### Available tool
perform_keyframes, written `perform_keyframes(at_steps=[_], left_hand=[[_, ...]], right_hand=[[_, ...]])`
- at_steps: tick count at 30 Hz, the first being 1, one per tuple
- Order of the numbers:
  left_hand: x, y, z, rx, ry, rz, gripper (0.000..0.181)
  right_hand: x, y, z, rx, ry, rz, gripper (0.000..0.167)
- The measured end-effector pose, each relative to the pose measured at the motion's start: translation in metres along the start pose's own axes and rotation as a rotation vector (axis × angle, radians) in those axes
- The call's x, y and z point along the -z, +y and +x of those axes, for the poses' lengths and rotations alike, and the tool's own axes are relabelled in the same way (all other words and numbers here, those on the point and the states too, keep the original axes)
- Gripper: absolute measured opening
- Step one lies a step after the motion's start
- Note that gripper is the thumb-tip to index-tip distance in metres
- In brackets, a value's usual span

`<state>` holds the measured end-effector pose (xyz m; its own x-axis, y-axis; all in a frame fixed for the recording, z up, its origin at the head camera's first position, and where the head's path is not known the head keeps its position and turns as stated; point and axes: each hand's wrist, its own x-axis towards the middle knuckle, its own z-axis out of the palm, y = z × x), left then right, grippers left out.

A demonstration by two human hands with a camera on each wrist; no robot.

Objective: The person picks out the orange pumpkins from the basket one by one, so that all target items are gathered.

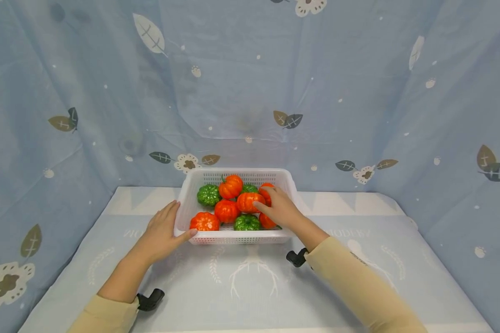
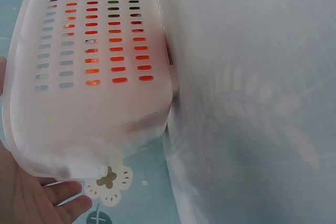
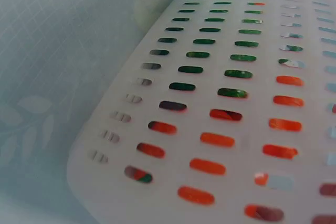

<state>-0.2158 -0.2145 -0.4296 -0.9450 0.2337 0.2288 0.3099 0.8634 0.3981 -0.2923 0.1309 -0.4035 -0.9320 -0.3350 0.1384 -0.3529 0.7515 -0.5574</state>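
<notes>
A white perforated plastic basket (image 1: 237, 235) holds several glossy, ribbed orange and green mini pumpkins. My left hand (image 1: 160, 233) lies against the basket's left end, thumb along the front left corner and fingers extended along the side. In the left wrist view, the fingers of this left hand (image 2: 37, 198) reach out straight past the basket wall (image 2: 89, 114). Inside the basket's right side, my right hand (image 1: 281, 210) touches an orange pumpkin (image 1: 268, 199), its thumb by the neighbouring orange pumpkin (image 1: 249, 202). The hand hides part of the pumpkins; how firmly it grips cannot be seen.
A green pumpkin (image 1: 247, 222) lies at the basket's front, another green pumpkin (image 1: 209, 195) at its back left. The basket stands on a pale patterned tablecloth (image 1: 250, 286) near the table's back edge. A blue leaf-print curtain (image 1: 241, 92) hangs behind it.
</notes>
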Motion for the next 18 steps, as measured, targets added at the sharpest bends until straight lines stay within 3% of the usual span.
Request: perform_keyframes(at_steps=[6,18], left_hand=[[0.0,0.0,0.0,0.03,-0.002,-0.048,0.102],[-0.006,0.0,0.0,0.137,-0.002,-0.267,0.104]], right_hand=[[-0.009,-0.005,0.009,-0.078,-0.007,0.006,0.074],[-0.017,-0.008,0.014,-0.128,-0.022,0.0,0.072]])
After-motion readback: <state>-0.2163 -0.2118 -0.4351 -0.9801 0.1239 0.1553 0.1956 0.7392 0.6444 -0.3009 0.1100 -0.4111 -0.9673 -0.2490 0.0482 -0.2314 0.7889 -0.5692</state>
